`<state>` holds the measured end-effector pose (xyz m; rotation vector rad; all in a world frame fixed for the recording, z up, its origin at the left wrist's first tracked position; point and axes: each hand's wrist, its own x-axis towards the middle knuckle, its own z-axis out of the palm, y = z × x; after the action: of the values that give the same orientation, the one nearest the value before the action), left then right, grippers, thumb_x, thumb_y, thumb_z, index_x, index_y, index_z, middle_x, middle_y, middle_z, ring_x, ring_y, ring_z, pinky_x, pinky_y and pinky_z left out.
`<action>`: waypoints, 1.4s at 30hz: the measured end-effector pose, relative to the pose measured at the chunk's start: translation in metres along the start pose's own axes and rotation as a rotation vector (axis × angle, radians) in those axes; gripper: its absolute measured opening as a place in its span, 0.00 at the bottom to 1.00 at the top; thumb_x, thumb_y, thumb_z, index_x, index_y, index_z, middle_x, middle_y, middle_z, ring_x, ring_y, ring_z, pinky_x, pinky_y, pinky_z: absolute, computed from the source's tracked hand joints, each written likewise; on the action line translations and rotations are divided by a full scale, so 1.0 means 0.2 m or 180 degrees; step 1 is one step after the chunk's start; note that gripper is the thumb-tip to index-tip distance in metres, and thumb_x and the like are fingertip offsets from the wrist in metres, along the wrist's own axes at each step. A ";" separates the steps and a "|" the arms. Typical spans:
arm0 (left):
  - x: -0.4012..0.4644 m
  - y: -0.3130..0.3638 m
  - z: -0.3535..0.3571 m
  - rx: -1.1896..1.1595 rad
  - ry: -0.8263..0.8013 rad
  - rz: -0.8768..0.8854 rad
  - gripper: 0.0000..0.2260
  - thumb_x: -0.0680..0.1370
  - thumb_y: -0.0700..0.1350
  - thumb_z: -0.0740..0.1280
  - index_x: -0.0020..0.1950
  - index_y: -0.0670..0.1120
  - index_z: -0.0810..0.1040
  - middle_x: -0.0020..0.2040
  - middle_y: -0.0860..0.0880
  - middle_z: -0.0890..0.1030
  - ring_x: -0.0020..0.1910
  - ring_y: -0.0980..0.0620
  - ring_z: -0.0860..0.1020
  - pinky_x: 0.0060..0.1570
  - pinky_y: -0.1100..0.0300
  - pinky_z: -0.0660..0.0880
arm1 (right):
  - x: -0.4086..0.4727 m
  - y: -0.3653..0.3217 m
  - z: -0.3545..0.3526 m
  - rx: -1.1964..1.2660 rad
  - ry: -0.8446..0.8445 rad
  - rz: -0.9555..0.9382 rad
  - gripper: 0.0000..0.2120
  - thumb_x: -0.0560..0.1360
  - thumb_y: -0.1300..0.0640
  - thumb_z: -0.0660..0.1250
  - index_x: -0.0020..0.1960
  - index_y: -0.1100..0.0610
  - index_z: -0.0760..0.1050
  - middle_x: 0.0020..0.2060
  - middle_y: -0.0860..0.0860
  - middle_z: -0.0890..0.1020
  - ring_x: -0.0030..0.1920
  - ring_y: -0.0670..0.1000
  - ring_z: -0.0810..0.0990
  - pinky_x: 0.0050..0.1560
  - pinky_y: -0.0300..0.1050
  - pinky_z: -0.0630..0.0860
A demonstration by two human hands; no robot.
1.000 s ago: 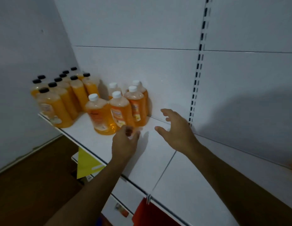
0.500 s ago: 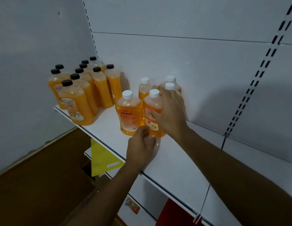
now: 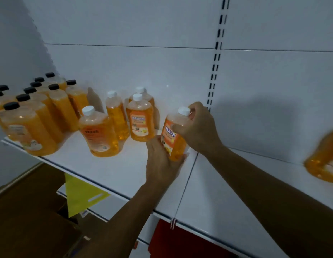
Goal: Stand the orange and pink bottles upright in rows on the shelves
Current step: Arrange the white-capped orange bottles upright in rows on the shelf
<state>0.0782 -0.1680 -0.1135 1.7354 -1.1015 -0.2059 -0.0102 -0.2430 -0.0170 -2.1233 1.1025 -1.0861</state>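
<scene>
An orange white-capped bottle point(image 3: 172, 135) stands slightly tilted on the white shelf point(image 3: 113, 170), apart from the others, with both my hands on it. My left hand point(image 3: 160, 161) grips its base from the front. My right hand point(image 3: 197, 127) holds its shoulder and neck near the cap. To its left stand several more white-capped orange bottles point(image 3: 98, 135). Further left stands a block of several black-capped orange bottles point(image 3: 29, 127), all upright.
A blurred orange bottle point(image 3: 323, 161) lies at the right edge of the shelf. A slotted upright point(image 3: 216, 58) runs up the back panel. Below the shelf hang a yellow tag point(image 3: 82, 198) and a red sign point(image 3: 176, 241). Brown floor lies at the lower left.
One white-capped bottle has been pulled out of the group and moved right. My right hand went from the cluster to this bottle's neck, and my left hand now grips its base.
</scene>
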 end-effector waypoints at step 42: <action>-0.28 0.74 0.92 -0.1410 -0.3476 0.0258 0.26 0.74 0.51 0.72 0.71 0.49 0.70 0.63 0.51 0.79 0.61 0.53 0.78 0.64 0.48 0.74 | -0.52 0.73 -1.41 0.0631 0.0001 0.0883 0.25 0.71 0.64 0.72 0.63 0.51 0.67 0.54 0.44 0.76 0.52 0.45 0.78 0.44 0.37 0.80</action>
<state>-0.1472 -0.2552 -0.0956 1.1190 -1.6987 -1.3473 -0.3447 -0.2558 -0.0102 -1.7574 1.1946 -1.0179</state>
